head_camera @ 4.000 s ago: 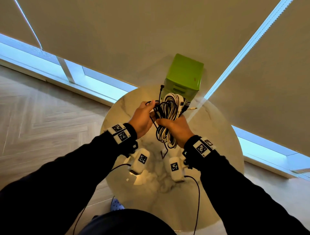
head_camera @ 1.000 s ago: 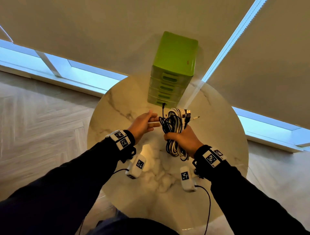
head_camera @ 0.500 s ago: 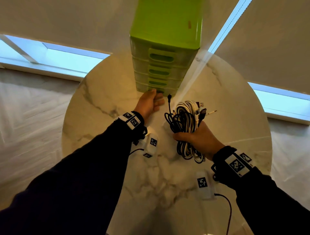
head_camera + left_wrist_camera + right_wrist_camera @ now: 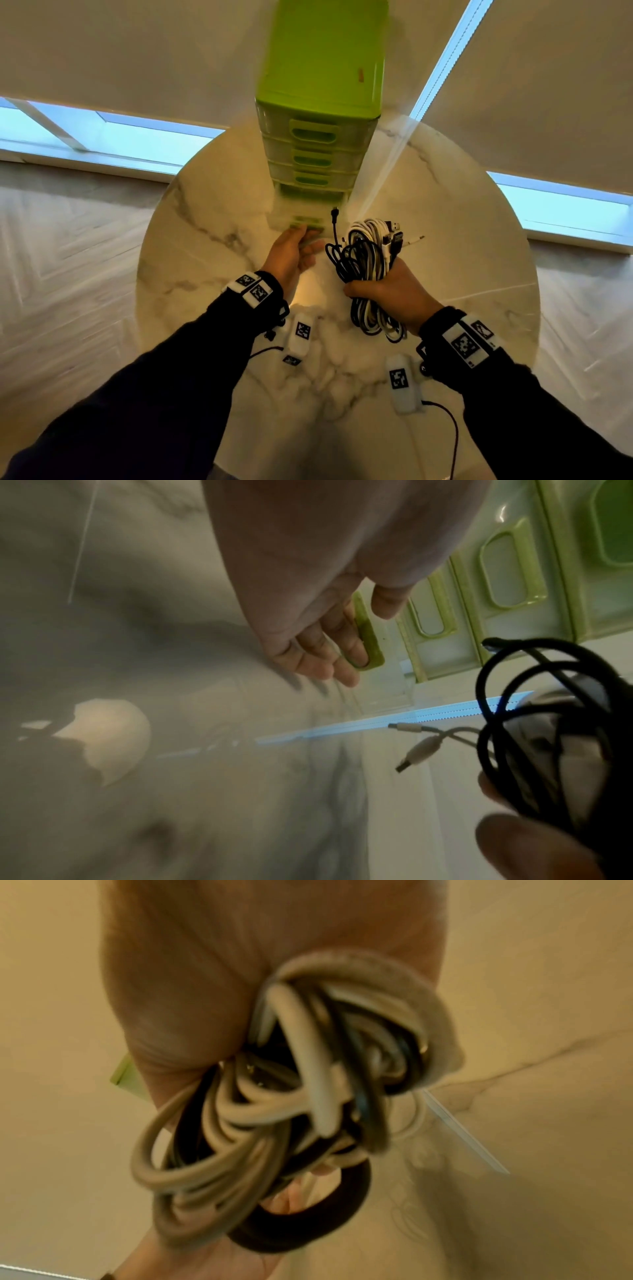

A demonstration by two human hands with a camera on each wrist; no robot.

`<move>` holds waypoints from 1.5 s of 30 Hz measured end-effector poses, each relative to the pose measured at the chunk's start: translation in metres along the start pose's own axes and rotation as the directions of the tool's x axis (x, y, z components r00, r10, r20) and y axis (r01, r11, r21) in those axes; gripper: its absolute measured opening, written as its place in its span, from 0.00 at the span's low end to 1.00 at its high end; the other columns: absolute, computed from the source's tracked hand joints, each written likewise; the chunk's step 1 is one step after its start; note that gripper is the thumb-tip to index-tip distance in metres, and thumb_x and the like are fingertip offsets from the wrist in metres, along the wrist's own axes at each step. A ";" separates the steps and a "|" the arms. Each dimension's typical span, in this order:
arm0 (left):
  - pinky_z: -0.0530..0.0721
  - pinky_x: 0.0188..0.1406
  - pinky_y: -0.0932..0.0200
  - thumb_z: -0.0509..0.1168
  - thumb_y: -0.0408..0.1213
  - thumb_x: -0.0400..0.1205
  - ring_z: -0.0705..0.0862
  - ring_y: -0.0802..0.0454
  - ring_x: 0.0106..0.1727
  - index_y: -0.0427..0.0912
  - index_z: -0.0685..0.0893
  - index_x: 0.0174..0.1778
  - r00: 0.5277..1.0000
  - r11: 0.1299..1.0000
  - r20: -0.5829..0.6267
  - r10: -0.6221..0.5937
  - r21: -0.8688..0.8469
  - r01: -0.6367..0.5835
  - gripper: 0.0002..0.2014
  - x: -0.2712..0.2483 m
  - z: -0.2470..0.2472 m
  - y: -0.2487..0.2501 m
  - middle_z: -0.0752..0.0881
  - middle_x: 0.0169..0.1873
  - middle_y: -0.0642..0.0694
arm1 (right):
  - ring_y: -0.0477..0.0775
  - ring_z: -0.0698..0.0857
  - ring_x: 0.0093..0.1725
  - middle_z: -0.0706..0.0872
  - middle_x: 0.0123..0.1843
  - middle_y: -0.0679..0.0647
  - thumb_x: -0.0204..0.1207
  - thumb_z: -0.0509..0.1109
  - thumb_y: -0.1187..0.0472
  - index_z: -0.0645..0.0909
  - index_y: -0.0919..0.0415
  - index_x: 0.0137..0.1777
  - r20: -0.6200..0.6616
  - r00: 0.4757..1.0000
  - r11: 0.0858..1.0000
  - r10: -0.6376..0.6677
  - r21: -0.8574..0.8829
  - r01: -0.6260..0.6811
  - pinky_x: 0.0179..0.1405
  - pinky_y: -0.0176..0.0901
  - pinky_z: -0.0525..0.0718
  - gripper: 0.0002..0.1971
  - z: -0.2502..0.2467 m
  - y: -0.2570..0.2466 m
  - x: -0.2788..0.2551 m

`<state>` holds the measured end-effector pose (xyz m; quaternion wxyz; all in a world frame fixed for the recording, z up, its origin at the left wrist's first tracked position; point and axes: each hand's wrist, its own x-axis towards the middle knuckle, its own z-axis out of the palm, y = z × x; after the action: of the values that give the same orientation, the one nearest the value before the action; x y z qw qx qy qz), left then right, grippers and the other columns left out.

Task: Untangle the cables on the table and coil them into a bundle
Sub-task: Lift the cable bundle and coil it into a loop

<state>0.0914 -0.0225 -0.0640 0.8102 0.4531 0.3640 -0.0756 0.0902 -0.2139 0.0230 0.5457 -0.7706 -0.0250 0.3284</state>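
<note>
Our right hand (image 4: 394, 291) grips the coiled bundle of cables (image 4: 368, 260), black and white loops with plugs jutting at its top, held above the marble table (image 4: 462, 240) at frame centre. Only the left wrist view shows our left hand's (image 4: 315, 610) fingers (image 4: 352, 642) hooked into the handle of the bottom drawer (image 4: 383, 688), which juts out from the green drawer unit (image 4: 322, 68). Half a second ago that drawer sat flush, our fingers merely at its front.
</note>
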 end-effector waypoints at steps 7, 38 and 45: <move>0.75 0.37 0.59 0.54 0.42 0.92 0.88 0.50 0.47 0.41 0.83 0.60 0.994 0.993 0.006 -0.107 0.045 0.106 0.14 -0.061 -0.033 -0.028 0.91 0.55 0.45 | 0.48 0.91 0.44 0.93 0.44 0.50 0.62 0.82 0.64 0.88 0.55 0.52 -0.038 0.998 0.998 0.049 -0.048 -0.051 0.48 0.47 0.88 0.17 0.022 -0.003 -0.026; 0.81 0.59 0.59 0.74 0.36 0.80 0.83 0.50 0.55 0.54 0.79 0.75 0.950 0.486 0.235 0.206 0.818 -0.308 0.27 -0.036 -0.101 0.063 0.82 0.63 0.52 | 0.60 0.89 0.54 0.88 0.58 0.59 0.48 0.81 0.45 0.82 0.64 0.60 -0.318 0.881 0.907 0.351 -0.118 -0.405 0.55 0.55 0.90 0.39 0.110 -0.040 0.124; 0.83 0.57 0.58 0.76 0.35 0.78 0.83 0.52 0.54 0.51 0.81 0.73 0.933 0.460 0.287 0.218 0.812 -0.358 0.26 -0.028 -0.106 0.060 0.82 0.62 0.51 | 0.54 0.92 0.42 0.93 0.43 0.52 0.38 0.81 0.43 0.89 0.56 0.49 -0.327 0.877 0.930 0.352 0.014 -0.368 0.49 0.54 0.92 0.34 0.123 -0.021 0.141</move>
<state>0.0432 0.0899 -0.0398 0.5060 0.8401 0.1386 -0.1383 0.1415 -0.0488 -0.0497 0.4529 -0.8180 0.2007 0.2924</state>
